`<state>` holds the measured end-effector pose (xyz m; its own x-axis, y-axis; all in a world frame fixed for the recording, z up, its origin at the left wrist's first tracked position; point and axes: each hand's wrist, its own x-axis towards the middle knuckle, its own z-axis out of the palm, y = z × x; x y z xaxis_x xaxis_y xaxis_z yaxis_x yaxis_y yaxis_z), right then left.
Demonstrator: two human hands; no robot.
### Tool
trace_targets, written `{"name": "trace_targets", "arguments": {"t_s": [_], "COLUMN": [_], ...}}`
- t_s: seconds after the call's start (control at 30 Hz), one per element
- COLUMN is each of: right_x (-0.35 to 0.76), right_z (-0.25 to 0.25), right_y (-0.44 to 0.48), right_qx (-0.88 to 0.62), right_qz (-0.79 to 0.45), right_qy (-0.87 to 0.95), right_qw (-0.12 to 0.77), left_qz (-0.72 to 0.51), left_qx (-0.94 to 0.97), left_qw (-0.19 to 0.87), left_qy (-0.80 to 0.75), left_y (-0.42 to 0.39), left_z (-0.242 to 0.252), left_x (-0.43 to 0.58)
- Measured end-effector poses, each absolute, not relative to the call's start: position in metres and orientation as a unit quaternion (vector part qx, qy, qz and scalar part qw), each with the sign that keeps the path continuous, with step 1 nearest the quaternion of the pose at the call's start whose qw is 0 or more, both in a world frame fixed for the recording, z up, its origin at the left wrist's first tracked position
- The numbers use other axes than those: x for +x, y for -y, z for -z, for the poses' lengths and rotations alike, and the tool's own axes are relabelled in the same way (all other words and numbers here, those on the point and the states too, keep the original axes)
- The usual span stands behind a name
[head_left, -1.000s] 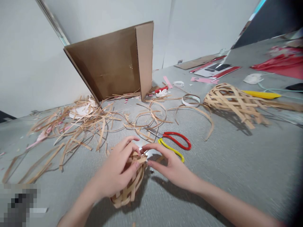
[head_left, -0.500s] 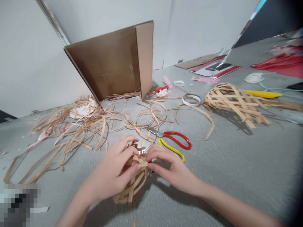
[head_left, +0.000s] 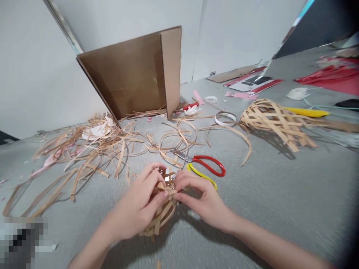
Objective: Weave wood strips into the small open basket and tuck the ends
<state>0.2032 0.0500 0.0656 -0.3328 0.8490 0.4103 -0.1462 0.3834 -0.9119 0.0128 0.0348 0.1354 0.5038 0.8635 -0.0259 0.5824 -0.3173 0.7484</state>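
Note:
A small basket woven from tan strips [head_left: 162,209] rests on the grey floor in front of me, its open, ragged rim turned away. My left hand [head_left: 137,205] wraps over its left side, fingers curled round the weave. My right hand [head_left: 200,198] presses against the basket's right side, thumb and fingers pinching a strip end at the rim. Just beyond my right hand lie scissors with one red and one yellow handle [head_left: 204,167].
A heap of loose tan strips [head_left: 92,149] spreads at the left and middle. A folded cardboard sheet [head_left: 134,74] stands against the wall. A larger woven piece [head_left: 272,117] lies at the right, with a tape ring [head_left: 226,117], a yellow tool [head_left: 307,111] and red paper [head_left: 333,76] beyond.
The basket has been turned and drawn slightly to the right under my hands. My right hand has closed in from beside it and now pinches the rim.

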Motion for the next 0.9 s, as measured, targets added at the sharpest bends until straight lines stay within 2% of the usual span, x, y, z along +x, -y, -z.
{"name": "trace_targets", "arguments": {"t_s": [0.27,0.9], "right_x": [0.2012,0.2003], "right_z": [-0.0586,-0.0591], "right_y": [-0.0516,-0.0491], "right_qx": [-0.247,-0.253], "right_qz": [-0.478,-0.437], "right_qy": [0.651,0.663], "right_qw": [0.535,0.552], "left_qz": [-0.225,-0.246], "left_qx": [0.763,0.759], "left_qw": [0.382,0.351], "left_qy": [-0.47,-0.49], "left_y": [-0.0313,-0.0299], "left_z": [-0.1369,-0.1303], "left_x": [0.0142,0.0197]}}
